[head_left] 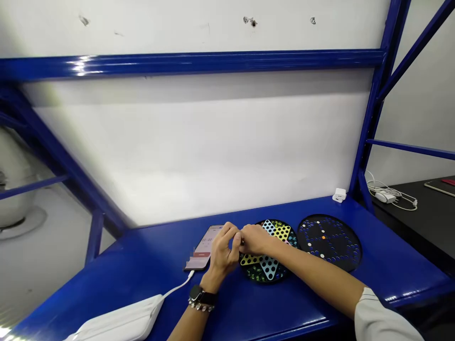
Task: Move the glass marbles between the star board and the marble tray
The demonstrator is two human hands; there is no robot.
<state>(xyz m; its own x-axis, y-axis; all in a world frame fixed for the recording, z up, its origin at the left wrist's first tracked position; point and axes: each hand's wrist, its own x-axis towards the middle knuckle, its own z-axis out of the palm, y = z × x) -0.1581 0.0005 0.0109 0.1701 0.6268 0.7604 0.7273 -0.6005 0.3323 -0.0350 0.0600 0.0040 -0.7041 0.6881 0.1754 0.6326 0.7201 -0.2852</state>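
Note:
My left hand (223, 253) and my right hand (254, 239) meet fingertip to fingertip just above the blue table (142, 265), both with fingers pinched together around something too small to make out. They hover at the left edge of a round board (275, 232) with coloured triangular peg fields. A phone (206, 246) with a lit screen lies just left of my hands. A watch and a beaded bracelet sit on my left wrist.
A second round black board (330, 241) with a few pegs lies to the right. A white power bank (121, 322) with a cable runs to the phone. A white charger plug (339, 194) sits at the back. Blue rack posts frame the table; cables lie on a black desk (426, 213).

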